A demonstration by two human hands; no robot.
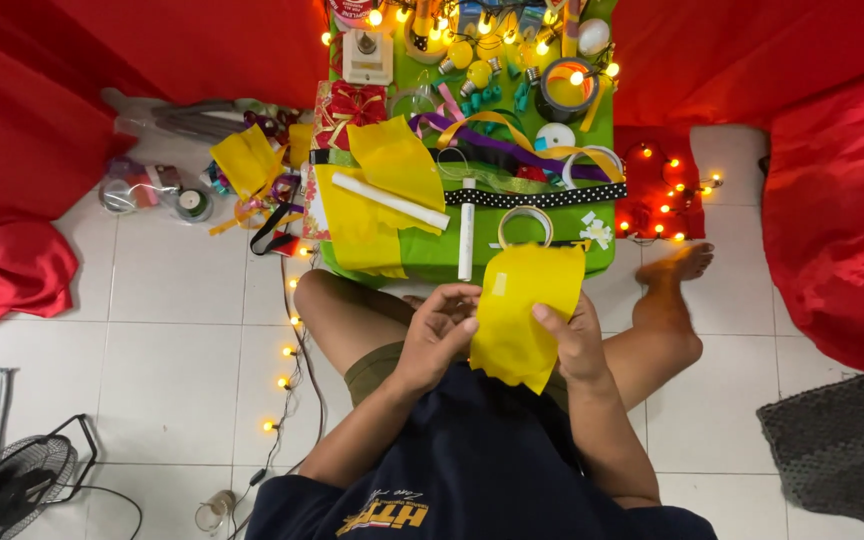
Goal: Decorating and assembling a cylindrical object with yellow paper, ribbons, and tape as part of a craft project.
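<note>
I sit cross-legged on the tiled floor in front of a low green table [552, 262]. Both hands hold a yellow sheet of thin paper [527, 310] over my lap. My left hand [439, 333] pinches its left edge, fingers curled at the sheet's upper left corner. My right hand [574, 340] grips the right side, thumb on top of the sheet. On the table lie more yellow sheets [377, 195], two white rolled tubes [389, 201], a ring of clear tape [525, 225] and a black dotted ribbon [542, 197].
Lit string lights [287, 352] trail along the floor at my left and across the table's far end. Red cloth [842, 210] surrounds the area. A fan [12, 485] stands at lower left, a grey mat [842, 445] at lower right. Ribbons and bags [242, 170] lie left of the table.
</note>
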